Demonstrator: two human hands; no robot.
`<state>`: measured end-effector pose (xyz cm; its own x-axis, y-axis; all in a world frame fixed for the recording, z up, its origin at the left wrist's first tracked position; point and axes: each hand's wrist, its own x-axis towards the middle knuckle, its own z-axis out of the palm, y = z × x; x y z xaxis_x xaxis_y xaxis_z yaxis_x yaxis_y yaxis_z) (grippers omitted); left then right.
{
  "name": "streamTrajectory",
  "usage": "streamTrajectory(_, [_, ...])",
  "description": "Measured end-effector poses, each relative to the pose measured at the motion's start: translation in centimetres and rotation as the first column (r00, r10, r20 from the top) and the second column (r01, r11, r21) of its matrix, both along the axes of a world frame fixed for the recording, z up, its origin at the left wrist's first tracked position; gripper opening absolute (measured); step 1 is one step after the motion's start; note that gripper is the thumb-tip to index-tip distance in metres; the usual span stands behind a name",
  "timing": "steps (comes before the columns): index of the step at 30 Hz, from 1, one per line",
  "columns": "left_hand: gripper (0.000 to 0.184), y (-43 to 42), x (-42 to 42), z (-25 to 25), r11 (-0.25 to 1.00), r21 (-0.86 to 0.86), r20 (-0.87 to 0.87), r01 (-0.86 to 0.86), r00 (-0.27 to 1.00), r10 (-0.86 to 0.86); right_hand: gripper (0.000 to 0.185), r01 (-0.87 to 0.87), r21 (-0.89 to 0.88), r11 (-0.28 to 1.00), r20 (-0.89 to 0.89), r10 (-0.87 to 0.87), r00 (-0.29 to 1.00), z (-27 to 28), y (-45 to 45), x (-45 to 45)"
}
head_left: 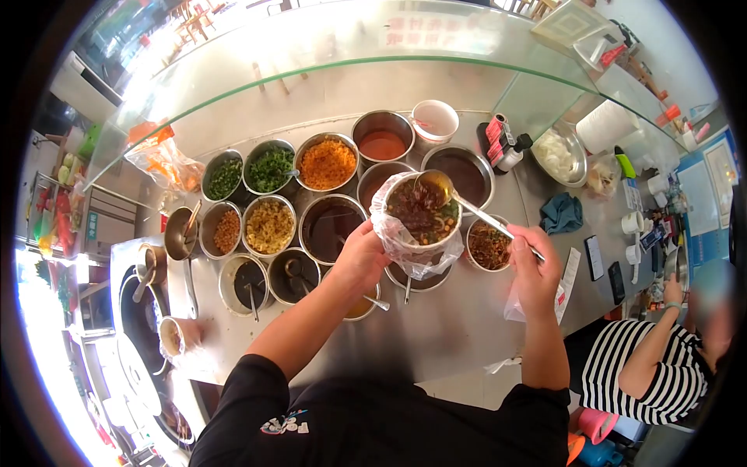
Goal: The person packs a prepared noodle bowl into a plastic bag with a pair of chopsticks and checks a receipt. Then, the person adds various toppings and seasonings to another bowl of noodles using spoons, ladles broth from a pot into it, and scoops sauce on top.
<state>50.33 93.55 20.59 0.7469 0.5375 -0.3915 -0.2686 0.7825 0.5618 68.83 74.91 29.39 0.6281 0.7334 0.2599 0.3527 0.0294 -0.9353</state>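
My left hand (363,257) is wrapped round the side of a bowl (416,226) lined with a clear plastic bag. Dark broth with green and pale bits fills it. In my right hand (534,261) is the long handle of a ladle (436,185), its round end over the bowl's upper part with dark red sauce below it. Under and around the bowl stand metal pots, among them one of dark sauce (467,175) and one of reddish-brown chopped topping (489,245). A spoon lies in the pot partly hidden under the bowl.
Pots of carrot (328,162), greens (269,166) and yellow topping (269,224) stand to the left. A glass screen (327,66) runs along the back. At right are a blue cloth (562,213), phones (594,258) and a person in a striped top (622,358).
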Motion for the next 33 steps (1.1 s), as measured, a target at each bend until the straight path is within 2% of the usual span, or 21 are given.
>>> streamTrajectory(4, [0.033,0.3,-0.1,-0.2,0.999,-0.038,-0.017,-0.022,1.000,0.022,0.017,-0.067,-0.049,0.997,0.117,0.072,0.991,0.3,-1.4,0.4])
streamTrajectory(5, [0.033,0.3,-0.2,-0.3,0.999,-0.042,-0.020,-0.018,1.000,0.017,0.017,-0.054,-0.019,0.998,0.210,0.057,0.976,0.4,-1.4,0.3])
streamTrajectory(6, [0.036,0.4,-0.2,-0.5,1.000,-0.010,-0.028,-0.013,1.000,0.013,0.018,-0.046,0.014,0.999,0.302,0.040,0.953,0.4,-1.4,0.4])
streamTrajectory(7, [0.039,0.6,-0.4,-0.6,1.000,0.023,-0.035,-0.012,0.999,0.013,0.018,-0.046,0.013,0.999,0.302,0.040,0.953,0.1,-1.3,0.6])
streamTrajectory(9, [0.039,0.6,-0.4,-0.7,1.000,0.025,-0.028,-0.005,1.000,0.006,0.018,0.131,0.150,0.980,-0.096,-0.117,0.988,-1.3,-1.7,1.6])
streamTrajectory(11, [0.040,0.9,-0.8,-0.7,1.000,0.029,-0.018,0.001,1.000,-0.001,0.018,0.127,0.159,0.979,-0.069,-0.118,0.991,-2.9,-1.2,3.0])
streamTrajectory(13, [0.035,1.2,-0.9,-0.8,0.999,0.006,0.052,-0.040,0.998,0.040,0.016,0.292,-0.079,0.953,0.020,-0.291,0.957,-8.1,1.1,6.9])
streamTrajectory(14, [0.037,1.0,-1.1,-0.3,0.999,0.005,0.053,-0.043,0.998,0.043,0.016,0.292,-0.079,0.953,0.020,-0.291,0.957,-9.9,1.9,7.7])
streamTrajectory(16, [0.041,1.0,-1.1,-0.1,0.998,0.046,0.021,-0.036,0.999,0.035,0.014,0.191,-0.073,0.979,0.441,-0.140,0.887,-12.2,2.5,8.7])
streamTrajectory(19, [0.045,1.1,-1.5,-0.1,0.996,0.083,0.003,-0.037,0.999,0.037,0.013,0.112,-0.160,0.981,0.367,-0.047,0.929,-13.2,2.7,8.8])
streamTrajectory(21, [0.046,1.3,-1.8,-0.5,0.996,0.080,-0.007,-0.050,0.999,0.051,0.013,0.111,-0.118,0.987,0.388,-0.057,0.920,-14.4,2.9,9.2])
streamTrajectory(23, [0.046,1.5,-1.8,-0.8,0.996,0.081,-0.013,-0.043,0.999,0.044,0.014,0.105,-0.275,0.956,-0.033,-0.118,0.992,-15.3,2.7,10.1])
streamTrajectory(24, [0.047,1.5,-1.9,-0.9,0.996,0.082,-0.017,-0.039,0.999,0.041,0.014,0.106,-0.274,0.956,-0.033,-0.120,0.992,-15.1,2.8,10.5])
streamTrajectory(25, [0.047,1.5,-1.9,-0.9,0.996,0.082,-0.019,-0.035,0.999,0.037,0.015,0.124,-0.273,0.954,-0.271,-0.200,0.941,-14.9,2.7,10.9])
streamTrajectory(26, [0.047,1.4,-2.0,-0.9,0.996,0.080,-0.017,-0.034,0.999,0.036,0.016,0.139,-0.275,0.951,-0.490,-0.263,0.831,-14.6,2.8,11.4])
streamTrajectory(27, [0.047,1.5,-1.9,-0.8,0.996,0.080,-0.015,-0.031,0.999,0.032,0.016,0.141,-0.274,0.951,-0.491,-0.265,0.830,-15.0,2.8,11.9])
streamTrajectory(29, [0.040,1.4,-1.9,-0.6,0.998,0.044,-0.015,-0.046,0.999,0.047,0.016,0.159,-0.206,0.965,-0.708,-0.259,0.657,-16.1,2.7,12.7])
streamTrajectory(30, [0.035,1.4,-1.8,-0.6,0.998,0.007,-0.015,-0.065,0.998,0.065,0.016,0.161,-0.206,0.965,-0.708,-0.261,0.656,-16.2,2.6,12.8])
streamTrajectory(32, [0.035,1.5,-1.9,-0.9,0.998,-0.001,-0.015,-0.064,0.998,0.064,0.014,0.178,-0.201,0.963,-0.774,-0.267,0.574,-16.3,2.5,12.9])
streamTrajectory(33, [0.035,1.5,-1.9,-1.0,0.998,-0.010,-0.015,-0.066,0.998,0.066,0.014,0.180,-0.202,0.963,-0.775,-0.269,0.572,-16.3,2.4,12.8])
